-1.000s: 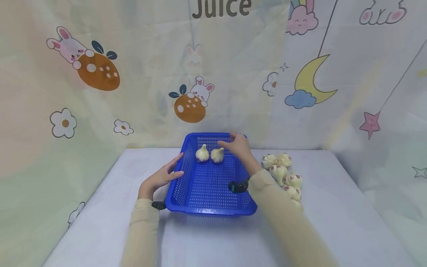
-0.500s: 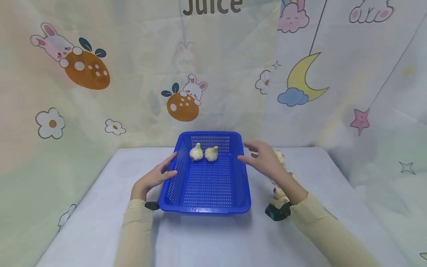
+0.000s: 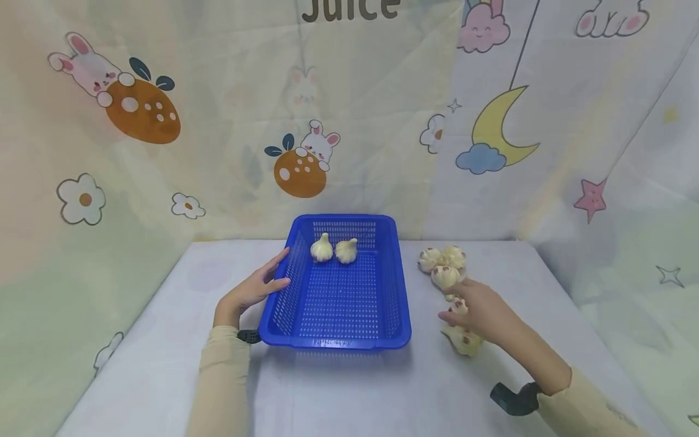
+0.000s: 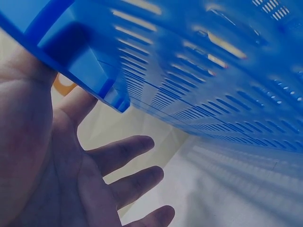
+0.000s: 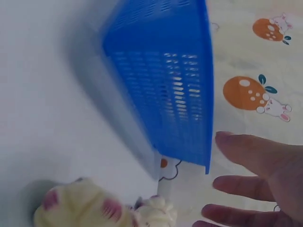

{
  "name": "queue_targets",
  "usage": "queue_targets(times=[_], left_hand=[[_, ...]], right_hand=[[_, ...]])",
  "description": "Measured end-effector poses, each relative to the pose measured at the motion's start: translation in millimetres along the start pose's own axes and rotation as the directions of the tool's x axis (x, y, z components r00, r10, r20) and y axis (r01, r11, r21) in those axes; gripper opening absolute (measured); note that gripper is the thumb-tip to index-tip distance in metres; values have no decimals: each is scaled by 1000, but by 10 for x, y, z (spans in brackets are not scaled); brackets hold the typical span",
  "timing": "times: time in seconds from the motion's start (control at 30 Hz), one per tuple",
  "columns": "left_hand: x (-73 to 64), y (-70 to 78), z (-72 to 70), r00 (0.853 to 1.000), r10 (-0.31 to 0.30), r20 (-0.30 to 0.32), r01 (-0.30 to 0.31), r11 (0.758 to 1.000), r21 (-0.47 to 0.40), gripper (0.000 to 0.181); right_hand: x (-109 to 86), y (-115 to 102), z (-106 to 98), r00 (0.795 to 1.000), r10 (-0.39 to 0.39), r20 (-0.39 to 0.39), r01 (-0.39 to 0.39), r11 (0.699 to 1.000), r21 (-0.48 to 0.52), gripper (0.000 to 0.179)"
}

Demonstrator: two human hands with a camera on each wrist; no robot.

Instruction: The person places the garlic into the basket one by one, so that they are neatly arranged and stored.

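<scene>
A blue plastic basket (image 3: 338,300) holds two garlic bulbs, one garlic bulb (image 3: 322,249) beside another garlic bulb (image 3: 346,251), near its far end. Against the basket's left rim rests my left hand (image 3: 250,294); in the left wrist view its thumb and index finger touch the rim, while the other fingers (image 4: 137,185) extend free below. My right hand (image 3: 486,312) hovers over the loose garlic on the right, fingers apart and partly covering a garlic bulb (image 3: 457,306). The right wrist view shows that hand (image 5: 270,177) holding nothing, with a garlic bulb (image 5: 87,205) below.
Right of the basket, several garlic bulbs form a loose row on the white table (image 3: 338,394); a garlic bulb (image 3: 430,260) lies at its far end and a garlic bulb (image 3: 465,342) at its near end. A printed cloth (image 3: 382,164) hangs behind.
My right hand has moved out of the basket, rightward and nearer, to over the loose garlic. The left hand stays at the rim. Both bulbs inside keep their places.
</scene>
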State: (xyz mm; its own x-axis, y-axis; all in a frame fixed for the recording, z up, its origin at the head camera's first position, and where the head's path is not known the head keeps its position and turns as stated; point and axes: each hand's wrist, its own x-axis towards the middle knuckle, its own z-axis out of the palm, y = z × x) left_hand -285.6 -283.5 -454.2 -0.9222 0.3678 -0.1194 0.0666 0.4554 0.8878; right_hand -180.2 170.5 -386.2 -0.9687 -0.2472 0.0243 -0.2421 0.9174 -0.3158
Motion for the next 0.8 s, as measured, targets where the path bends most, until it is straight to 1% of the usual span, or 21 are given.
queue_targets(times=[0.13, 0.27, 0.37, 0.5, 0.63, 0.7, 0.8], left_hand=[[-2, 6, -12, 1000, 0, 2, 0, 1000, 17, 74], [-2, 7, -14, 1000, 11, 8, -11, 1000, 6, 73], [-2, 1, -8, 1000, 19, 6, -19, 1000, -4, 73], [-1, 1, 1, 1000, 12, -4, -12, 1000, 0, 73], [-8, 13, 6, 1000, 0, -9, 0, 1000, 14, 75], [-11, 17, 5, 1000, 1, -8, -1, 1000, 13, 75], [-16, 21, -1, 1000, 7, -10, -7, 1000, 9, 74]], right_hand=[[-144, 107, 95, 1000, 3, 5, -3, 999, -33, 49], [-223, 172, 148, 999, 30, 29, -28, 998, -57, 54], [-261, 199, 186, 998, 45, 44, -40, 994, -100, 53], [-298, 233, 269, 1000, 15, 13, -13, 982, -189, 50], [-317, 257, 358, 1000, -21, -4, 19, 965, -263, 39], [-320, 260, 394, 1000, -22, -7, 19, 960, -278, 33], [-318, 257, 431, 1000, -14, -19, 9, 959, -282, 30]])
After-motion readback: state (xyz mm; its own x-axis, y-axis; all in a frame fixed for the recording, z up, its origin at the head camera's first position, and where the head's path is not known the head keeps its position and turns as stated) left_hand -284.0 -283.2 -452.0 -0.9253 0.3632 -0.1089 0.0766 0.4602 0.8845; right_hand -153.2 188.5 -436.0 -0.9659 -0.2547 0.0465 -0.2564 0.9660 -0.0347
